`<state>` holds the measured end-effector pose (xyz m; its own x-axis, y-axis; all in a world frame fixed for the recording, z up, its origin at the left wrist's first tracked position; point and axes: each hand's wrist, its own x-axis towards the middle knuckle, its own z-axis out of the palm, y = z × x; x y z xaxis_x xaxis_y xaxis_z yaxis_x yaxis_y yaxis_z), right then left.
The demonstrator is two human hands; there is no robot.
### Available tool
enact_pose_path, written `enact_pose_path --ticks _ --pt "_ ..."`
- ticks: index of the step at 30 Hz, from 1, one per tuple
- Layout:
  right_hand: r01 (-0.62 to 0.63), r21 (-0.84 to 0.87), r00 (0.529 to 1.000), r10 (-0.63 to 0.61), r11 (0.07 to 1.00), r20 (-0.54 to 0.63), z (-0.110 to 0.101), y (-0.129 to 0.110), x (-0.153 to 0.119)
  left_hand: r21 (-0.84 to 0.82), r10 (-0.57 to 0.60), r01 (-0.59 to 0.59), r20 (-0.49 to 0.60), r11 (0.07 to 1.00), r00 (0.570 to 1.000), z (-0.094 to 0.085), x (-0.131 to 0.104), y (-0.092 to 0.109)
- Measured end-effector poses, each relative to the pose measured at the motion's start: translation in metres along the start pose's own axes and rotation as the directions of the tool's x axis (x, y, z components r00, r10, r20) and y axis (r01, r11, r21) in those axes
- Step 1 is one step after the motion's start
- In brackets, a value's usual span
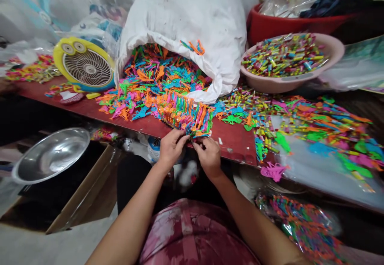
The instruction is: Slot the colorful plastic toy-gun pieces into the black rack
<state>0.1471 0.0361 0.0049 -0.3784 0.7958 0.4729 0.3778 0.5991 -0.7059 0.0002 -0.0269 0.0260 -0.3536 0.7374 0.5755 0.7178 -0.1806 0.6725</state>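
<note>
At the front edge of the red table, my left hand (170, 148) and my right hand (209, 156) are close together. Thumb and fingers of each are pinched, and what lies between them is too small to make out. Just beyond my fingertips stand rows of small plastic toy pieces (187, 111) in orange, green, blue and pink, packed side by side. Behind them, a loose heap of similar pieces (168, 75) spills from the mouth of a large white sack (192, 13).
A pink basin (295, 82) of small wrapped pieces stands right of the sack. More pieces lie over the red table (237, 139) and a plastic sheet (312, 169). Left are a yellow fan (87, 67), a metal bowl (52, 157) and a cardboard box (84, 193).
</note>
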Motion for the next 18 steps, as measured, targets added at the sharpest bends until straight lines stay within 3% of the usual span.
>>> enact_pose_path --ticks 6,13,18 --pt "-0.011 -0.035 1.0 0.012 0.999 0.025 0.0 0.001 0.001 -0.021 0.024 -0.022 0.068 1.0 0.997 -0.008 0.008 -0.006" --pt "0.02 -0.174 1.0 -0.018 0.984 0.011 0.006 -0.002 0.0 -0.047 0.085 -0.085 0.013 0.995 0.996 -0.005 0.005 -0.005" --pt "-0.047 -0.172 0.994 0.063 0.984 0.086 0.003 -0.003 0.003 0.084 0.1 -0.106 0.065 0.991 0.993 -0.006 0.008 0.003"
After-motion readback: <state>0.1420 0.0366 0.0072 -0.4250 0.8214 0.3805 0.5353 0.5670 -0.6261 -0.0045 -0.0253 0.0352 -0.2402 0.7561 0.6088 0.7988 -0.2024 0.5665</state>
